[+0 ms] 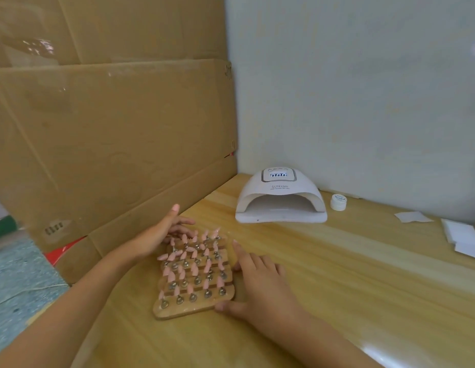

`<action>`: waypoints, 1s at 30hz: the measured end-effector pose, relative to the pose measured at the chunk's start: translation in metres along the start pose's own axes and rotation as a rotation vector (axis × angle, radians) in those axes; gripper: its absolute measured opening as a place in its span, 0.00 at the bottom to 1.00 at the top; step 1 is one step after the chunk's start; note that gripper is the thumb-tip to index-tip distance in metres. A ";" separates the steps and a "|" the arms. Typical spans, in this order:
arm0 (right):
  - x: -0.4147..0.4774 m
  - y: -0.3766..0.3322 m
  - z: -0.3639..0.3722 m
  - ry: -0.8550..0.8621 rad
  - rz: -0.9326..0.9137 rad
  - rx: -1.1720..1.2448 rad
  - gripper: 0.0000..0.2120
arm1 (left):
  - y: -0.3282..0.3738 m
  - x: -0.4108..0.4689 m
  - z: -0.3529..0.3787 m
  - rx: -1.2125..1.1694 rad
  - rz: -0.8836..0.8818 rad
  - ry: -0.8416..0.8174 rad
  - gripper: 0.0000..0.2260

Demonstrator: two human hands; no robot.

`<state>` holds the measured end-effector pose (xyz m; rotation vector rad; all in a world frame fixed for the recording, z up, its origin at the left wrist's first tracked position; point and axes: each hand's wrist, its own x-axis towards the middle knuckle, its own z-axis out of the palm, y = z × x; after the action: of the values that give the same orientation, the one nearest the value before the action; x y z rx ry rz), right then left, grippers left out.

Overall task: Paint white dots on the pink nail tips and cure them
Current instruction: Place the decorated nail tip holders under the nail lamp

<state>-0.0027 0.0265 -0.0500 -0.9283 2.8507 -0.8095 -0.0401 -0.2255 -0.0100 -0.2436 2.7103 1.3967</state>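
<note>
While both hands flank it, wooden board [194, 309] holding pink nail tips [191, 266], left hand [154, 239] and right hand [260, 285] spread flat

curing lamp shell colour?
White, with a lit digital display on top; curing lamp shows clearly in the head view.

One head-worn wide-angle view looks forward and down from close above the wooden table [363, 274]. Both forearms enter from the near edge, cardboard sheets [111, 128] fill the far left, a white wall [363, 88] the far right.
</note>
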 end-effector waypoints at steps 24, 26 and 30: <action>0.025 0.075 -0.029 0.262 0.114 -0.055 0.28 | -0.011 -0.025 0.039 -0.094 -0.009 0.190 0.29; 0.027 0.081 -0.032 0.278 0.131 -0.080 0.25 | -0.012 -0.030 0.045 -0.128 -0.007 0.169 0.30; 0.030 0.093 -0.041 0.303 0.150 -0.092 0.22 | -0.007 -0.042 0.061 -0.172 0.053 0.096 0.33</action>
<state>-0.0852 0.0923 -0.0565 -0.6366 3.1924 -0.8765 0.0026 -0.1760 -0.0451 -0.2578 2.6910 1.6784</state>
